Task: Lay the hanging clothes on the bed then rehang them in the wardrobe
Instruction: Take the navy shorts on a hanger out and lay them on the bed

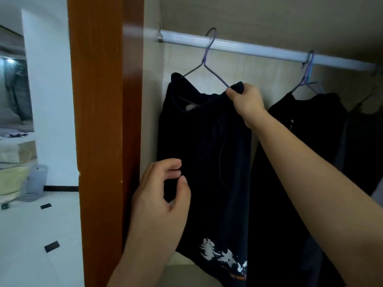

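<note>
The shirt (207, 154) under the white rail (248, 48) is black, with a white brushy picture and a bit of orange near its bottom edge; its hanger (204, 65) on the rail is purple; the next shirt (290, 162), further right along the rail, is black too; the wardrobe post (99, 121) left of the rail is orange-brown; the wall behind the rail is pale cream.

No legible text anywhere. Black shirt (207, 152) on the purple hanger (205, 65): a white brush-stroke print near its hem, possibly characters, not readable; a thin orange line beneath it, too small and blurred to read. Second dark garment (300, 141) carries small pale marks near the chest, unreadable. A pale neck tag shows no words.
</note>
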